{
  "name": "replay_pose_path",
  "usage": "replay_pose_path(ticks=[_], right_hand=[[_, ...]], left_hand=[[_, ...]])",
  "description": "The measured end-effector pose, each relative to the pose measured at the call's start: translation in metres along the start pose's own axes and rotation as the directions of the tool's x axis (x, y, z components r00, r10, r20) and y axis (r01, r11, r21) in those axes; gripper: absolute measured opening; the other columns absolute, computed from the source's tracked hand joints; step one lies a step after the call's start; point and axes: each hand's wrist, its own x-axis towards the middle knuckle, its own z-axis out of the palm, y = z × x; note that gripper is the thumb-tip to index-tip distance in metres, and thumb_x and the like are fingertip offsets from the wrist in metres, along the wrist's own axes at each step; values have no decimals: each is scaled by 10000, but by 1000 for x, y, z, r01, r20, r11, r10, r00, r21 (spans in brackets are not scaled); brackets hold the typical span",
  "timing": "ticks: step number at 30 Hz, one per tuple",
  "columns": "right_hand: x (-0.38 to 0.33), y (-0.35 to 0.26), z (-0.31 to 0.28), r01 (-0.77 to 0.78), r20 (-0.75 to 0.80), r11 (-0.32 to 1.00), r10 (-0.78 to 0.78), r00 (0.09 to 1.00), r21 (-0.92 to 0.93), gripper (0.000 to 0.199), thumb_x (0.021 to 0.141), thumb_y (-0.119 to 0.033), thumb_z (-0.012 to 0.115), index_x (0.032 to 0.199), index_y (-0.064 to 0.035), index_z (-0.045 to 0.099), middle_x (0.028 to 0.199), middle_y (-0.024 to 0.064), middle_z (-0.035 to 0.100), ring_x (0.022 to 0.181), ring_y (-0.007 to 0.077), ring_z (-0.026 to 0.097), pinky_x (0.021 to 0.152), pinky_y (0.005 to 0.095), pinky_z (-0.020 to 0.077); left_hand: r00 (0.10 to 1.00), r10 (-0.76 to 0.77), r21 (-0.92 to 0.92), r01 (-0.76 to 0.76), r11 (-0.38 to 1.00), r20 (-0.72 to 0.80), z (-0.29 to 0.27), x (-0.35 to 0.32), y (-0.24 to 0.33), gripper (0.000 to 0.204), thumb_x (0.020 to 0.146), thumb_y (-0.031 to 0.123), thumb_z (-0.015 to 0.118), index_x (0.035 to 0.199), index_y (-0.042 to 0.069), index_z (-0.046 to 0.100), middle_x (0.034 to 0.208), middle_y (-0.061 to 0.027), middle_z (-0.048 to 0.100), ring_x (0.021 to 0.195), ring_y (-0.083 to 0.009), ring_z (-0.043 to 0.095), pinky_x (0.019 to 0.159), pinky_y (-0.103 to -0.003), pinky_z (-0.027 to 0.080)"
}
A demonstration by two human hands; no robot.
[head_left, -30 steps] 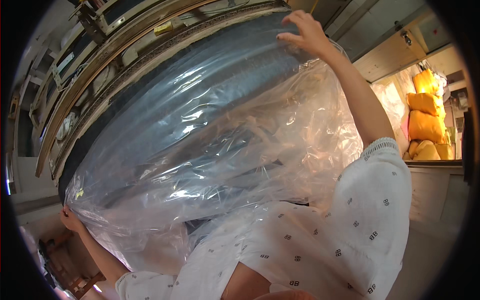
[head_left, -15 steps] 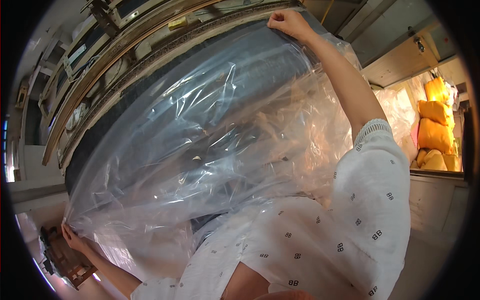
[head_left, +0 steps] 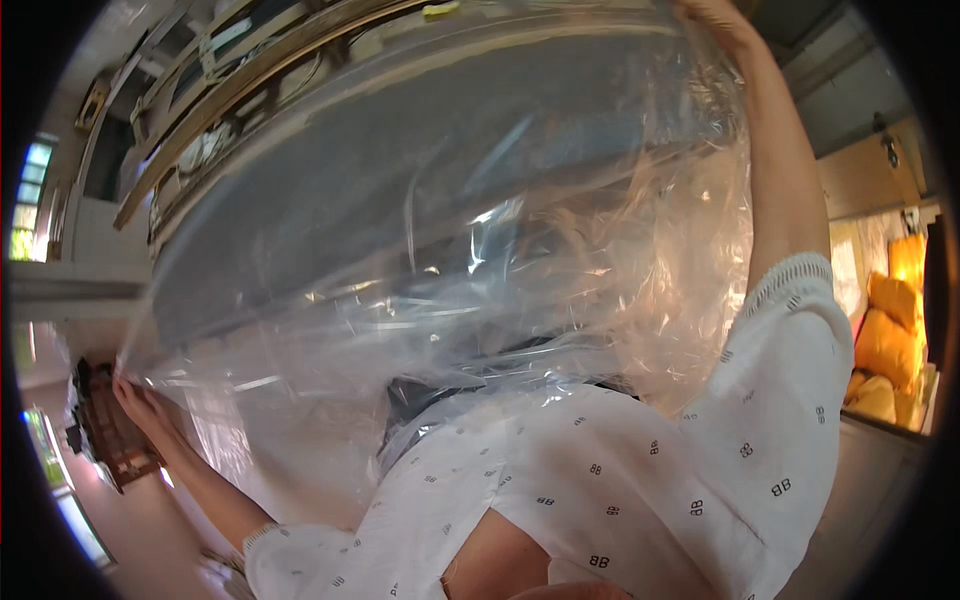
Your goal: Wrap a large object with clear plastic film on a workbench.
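Fingers of the left hand (head_left: 145,408), between 8 and 9 o'clock, are nipped close on a corner of the clear plastic sheet (head_left: 560,260). At 1 to 2 o'clock, the right hand (head_left: 722,28) is up by the sheet's far edge. Its fingertips run out of view, so I cannot tell how tight that grip is. Between the hands, the sheet spreads over a dark grey bench top (head_left: 290,215) that shows through it, and bunches at 6 o'clock against the white shirt (head_left: 600,475).

To do this well, keep both arms wide, pull softly and evenly, and let the wrinkles fall out. A hard tug might tear thin plastic.

At 10 to 11 o'clock, a long wooden rail (head_left: 270,66) could snag it. A small yellow block (head_left: 440,11) sits at 12 o'clock. Orange bundles (head_left: 888,345) are piled at 3 o'clock, well apart from the sheet. The shirt is likely most in the way.
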Motion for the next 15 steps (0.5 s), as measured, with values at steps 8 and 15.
replay_pose_path(ticks=[8, 15], right_hand=[[-25, 133, -18, -371, -681, 854, 27, 732, -365, 187, 791, -179, 604, 907, -33, 613, 829, 7, 619, 765, 85, 554, 710, 213, 424], [-18, 118, -14, -308, -684, 872, -42, 728, -381, 208, 766, -179, 626, 919, -38, 624, 822, 3, 617, 766, 87, 550, 728, 213, 421]], left_hand=[[957, 227, 284, -273, 919, 183, 108, 110, -100, 295, 831, 279, 585, 981, 26, 611, 947, -32, 604, 861, -117, 535, 806, -233, 406], [981, 83, 103, -102, 989, 176, 192, 124, -98, 334, 814, 300, 600, 1023, 41, 629, 1001, -35, 616, 907, -118, 534, 822, -231, 391]])
